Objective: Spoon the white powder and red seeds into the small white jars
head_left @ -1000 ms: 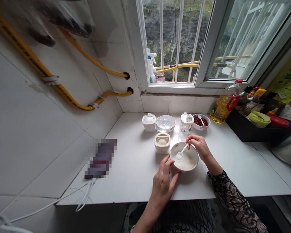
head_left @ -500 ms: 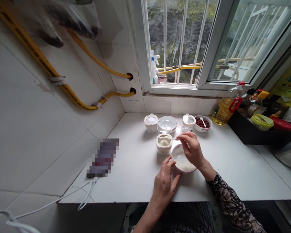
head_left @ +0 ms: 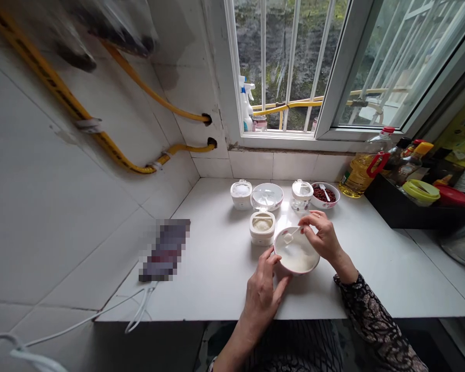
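Observation:
My left hand (head_left: 261,290) steadies a white bowl (head_left: 312,267), thumb and fingers against its left side and front. Pale white contents, whose kind I cannot make out, lie in the bottom of the bowl. Between the fingertips of my right hand (head_left: 323,236) is the handle of a small white spoon (head_left: 289,238). The spoon's head hangs over the left inside of the bowl and seems to carry something white. Just left of the bowl, a square white jar (head_left: 262,239) stands with its lid up and pale powder or grains inside.
Along the back stand another white jar (head_left: 241,201), a bowl with clear contents (head_left: 279,192), a third lidded jar (head_left: 301,197) and a bowl of red beans (head_left: 336,198). An oil bottle (head_left: 354,178) and a black rack (head_left: 387,206) are right. A blurred dark object (head_left: 165,253) lies left.
My right hand has moved right with the spoon, out of the square jar and over the bowl. My left hand has stayed on the bowl.

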The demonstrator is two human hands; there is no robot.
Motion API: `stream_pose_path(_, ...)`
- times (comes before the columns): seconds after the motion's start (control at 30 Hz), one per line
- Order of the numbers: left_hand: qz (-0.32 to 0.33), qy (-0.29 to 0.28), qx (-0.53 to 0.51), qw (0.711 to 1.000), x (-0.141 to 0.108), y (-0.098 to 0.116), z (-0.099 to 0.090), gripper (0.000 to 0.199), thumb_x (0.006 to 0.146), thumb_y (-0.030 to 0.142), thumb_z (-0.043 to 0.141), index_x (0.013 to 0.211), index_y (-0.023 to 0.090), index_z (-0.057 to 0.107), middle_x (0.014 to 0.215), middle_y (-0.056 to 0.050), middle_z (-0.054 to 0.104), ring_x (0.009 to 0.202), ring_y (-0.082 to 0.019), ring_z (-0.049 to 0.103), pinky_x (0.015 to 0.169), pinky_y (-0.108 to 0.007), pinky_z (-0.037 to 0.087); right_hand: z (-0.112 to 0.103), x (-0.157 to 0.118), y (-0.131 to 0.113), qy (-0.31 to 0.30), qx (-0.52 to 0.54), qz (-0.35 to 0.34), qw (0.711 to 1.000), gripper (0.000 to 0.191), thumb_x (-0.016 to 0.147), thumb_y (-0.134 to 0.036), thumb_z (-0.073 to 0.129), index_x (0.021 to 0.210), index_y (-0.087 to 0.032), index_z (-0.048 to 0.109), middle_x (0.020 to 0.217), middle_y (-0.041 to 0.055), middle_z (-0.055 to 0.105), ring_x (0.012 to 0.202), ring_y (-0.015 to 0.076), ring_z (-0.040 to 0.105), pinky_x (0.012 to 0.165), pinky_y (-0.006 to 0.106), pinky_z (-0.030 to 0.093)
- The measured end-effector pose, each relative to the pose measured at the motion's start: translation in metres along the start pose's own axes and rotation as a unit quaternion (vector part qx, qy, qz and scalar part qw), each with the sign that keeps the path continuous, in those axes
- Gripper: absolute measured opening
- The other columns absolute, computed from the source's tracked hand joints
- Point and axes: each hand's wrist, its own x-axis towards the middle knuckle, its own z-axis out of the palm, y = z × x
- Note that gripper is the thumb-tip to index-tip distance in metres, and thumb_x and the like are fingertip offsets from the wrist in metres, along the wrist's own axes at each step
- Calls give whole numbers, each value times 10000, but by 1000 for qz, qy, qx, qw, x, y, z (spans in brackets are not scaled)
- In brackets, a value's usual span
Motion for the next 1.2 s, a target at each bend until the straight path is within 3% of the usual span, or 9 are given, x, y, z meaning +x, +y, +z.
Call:
stream_pose_path(0.1,-2,2,-2,1000,0,0,0,357,921,198,586,1253,235,461,1339,-141,561,1168,-261,645,804,-352,624,6,-3,1,-97,0,-26,995,183,798,-101,502,720,-223,615,643,-20,674,601,168,590,985,460,423)
stream_pose_path(0.17,-3,1,-6,1000,0,-1,0,367,916,191,593,1256,236,461,1343,-140,559,1170,-262,644,806,-351,623,10,-5,-2,-123,26,-19,992,204,796,-91,477,712,-224,607,621,-32,668,575,154,571,1015,459,404)
stream_pose_path(0.3,-10,-2,-10,1000,-1,-1,1,387,905,179,610,1259,238,465,1351,-136,557,1171,-261,641,805,-349,623,9,-3,-4,-85,66,61,992,212,765,-111,470,684,-234,623,553,-30,647,665,188,611,983,425,418)
stream_pose_path(0.5,-9,0,-11,1000,-2,-1,1,393,899,170,615,1259,234,471,1345,-137,559,1139,-245,656,797,-333,624,-1,1,-2,-37,161,225,960,179,729,-198,489,662,-209,654,525,-14,641,575,174,599,718,314,469)
stream_pose_path(0.7,-11,0,-15,1000,-1,-2,1,385,901,173,609,1255,235,470,1348,-137,553,1122,-236,663,784,-323,626,3,2,-2,-26,207,287,935,161,678,-237,510,620,-204,657,486,-18,621,528,160,572,649,286,446)
stream_pose_path(0.87,-7,0,-7,1000,0,-1,1,379,906,181,604,1257,236,470,1346,-138,559,1171,-257,644,808,-347,623,3,3,1,-16,283,339,897,138,650,-257,546,618,-202,668,473,-22,622,528,164,575,684,308,461)
stream_pose_path(1.03,-6,4,-7,1000,0,-1,2,361,914,190,594,1249,239,469,1346,-138,561,1174,-263,644,805,-356,626,4,7,0,20,307,338,890,120,693,-290,599,702,-196,673,546,-11,651,598,184,626,744,341,486)
stream_pose_path(1.2,-5,5,-7,1000,-1,-1,2,358,915,194,590,1248,243,469,1338,-132,565,1167,-261,650,786,-345,630,15,11,-15,94,244,215,941,165,875,-346,584,908,-204,663,769,40,727,762,213,688,796,370,519)
